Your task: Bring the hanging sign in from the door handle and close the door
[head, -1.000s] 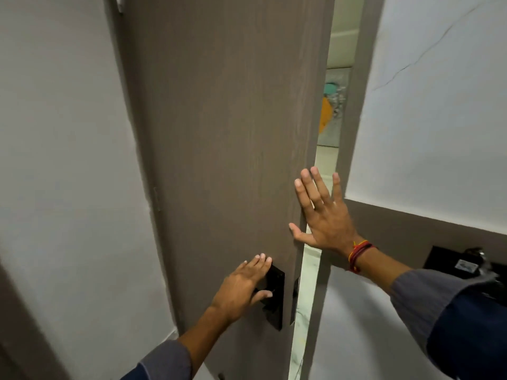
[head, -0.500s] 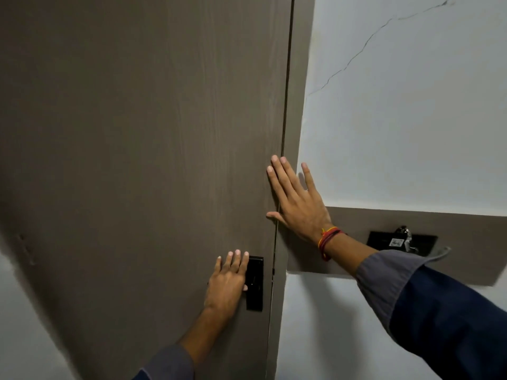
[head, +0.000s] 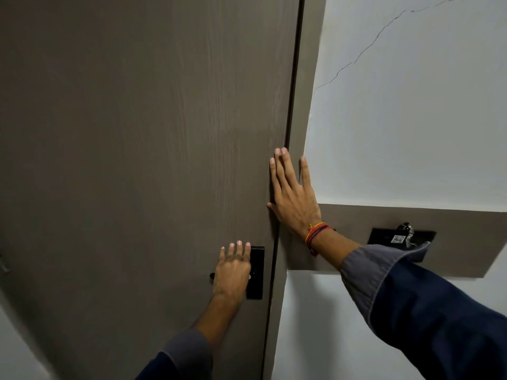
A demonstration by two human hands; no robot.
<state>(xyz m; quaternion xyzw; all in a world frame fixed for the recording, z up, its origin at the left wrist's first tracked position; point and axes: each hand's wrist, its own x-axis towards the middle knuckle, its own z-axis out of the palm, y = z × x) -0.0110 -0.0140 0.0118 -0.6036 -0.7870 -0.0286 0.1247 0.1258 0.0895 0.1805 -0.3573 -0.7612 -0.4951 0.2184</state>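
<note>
Since a second ago the door (head: 142,160) swings shut against its frame (head: 297,111). Left hand (head: 233,272) and right hand (head: 293,198) press flat, fingers open, holding nothing. Closing looks done; the sign is not visible.

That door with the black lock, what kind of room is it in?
Probably a hotel room entrance. The door has a black electronic-looking lock plate, and beside it a black wall holder with keys hanging looks like a key-card power slot. Still, it could be a flat.
</note>
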